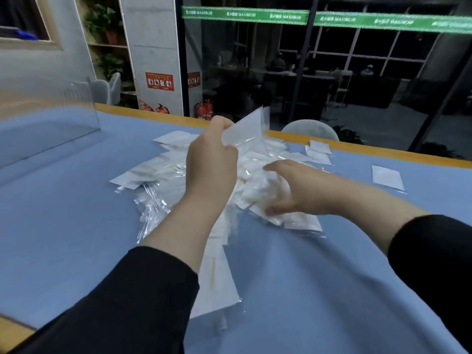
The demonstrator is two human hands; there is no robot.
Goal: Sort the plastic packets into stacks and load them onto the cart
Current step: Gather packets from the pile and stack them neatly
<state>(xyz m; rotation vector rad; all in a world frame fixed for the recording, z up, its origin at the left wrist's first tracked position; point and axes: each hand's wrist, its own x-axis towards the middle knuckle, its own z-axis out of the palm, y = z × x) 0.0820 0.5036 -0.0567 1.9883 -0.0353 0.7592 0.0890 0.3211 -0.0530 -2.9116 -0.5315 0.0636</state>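
A loose heap of white plastic packets [163, 175] lies in the middle of the blue table [63, 226]. My left hand [212, 162] is raised above the heap and grips a few packets [245, 129], held upright and fanned out. My right hand [288, 190] reaches into the right side of the heap with fingers spread over the packets, thumb under their near edge. A flat stack of packets [217, 277] lies nearer to me, partly hidden under my left forearm. No cart is in view.
A single packet [387, 177] lies apart at the right, and two more [319, 149] near the table's far orange edge [153, 116]. A clear acrylic panel [51, 118] stands at the far left. A white chair back [310, 129] rises behind the table.
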